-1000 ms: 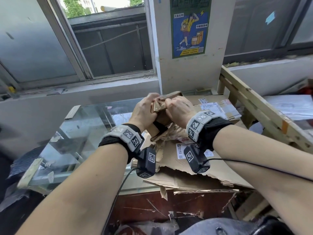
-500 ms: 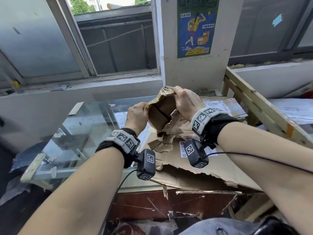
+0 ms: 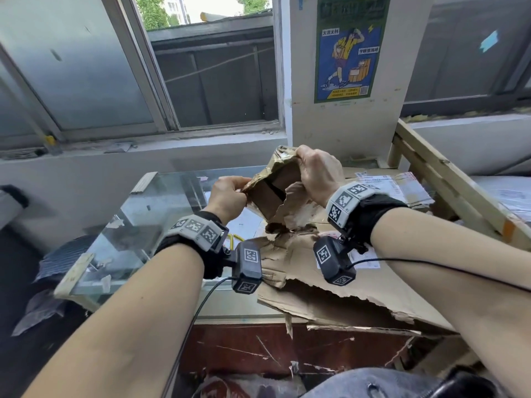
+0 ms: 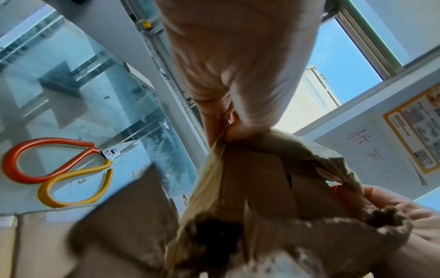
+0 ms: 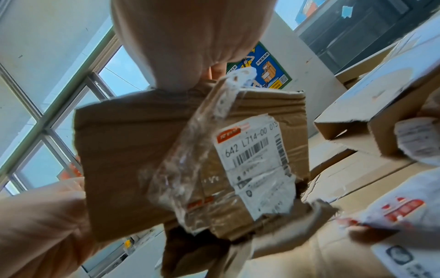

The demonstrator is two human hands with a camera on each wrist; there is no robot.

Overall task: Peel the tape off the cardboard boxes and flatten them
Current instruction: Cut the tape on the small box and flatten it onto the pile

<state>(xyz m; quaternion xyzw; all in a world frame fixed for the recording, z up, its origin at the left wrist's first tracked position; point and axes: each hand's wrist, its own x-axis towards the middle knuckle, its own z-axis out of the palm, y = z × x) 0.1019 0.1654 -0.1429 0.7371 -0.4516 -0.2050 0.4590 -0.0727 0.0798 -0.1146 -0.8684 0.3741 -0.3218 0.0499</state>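
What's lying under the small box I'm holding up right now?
Under the small box, held by the left hand and right hand, lies torn flattened cardboard on the glass table, with a shipping label partly showing. The wrist cameras cover the rest.

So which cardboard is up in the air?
The small torn box, held up by the left hand and right hand. The big flat cardboard lies on the glass table.

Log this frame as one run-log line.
left hand: pinches tape | right hand: grips small box | tape: partly peeled | scissors: unused
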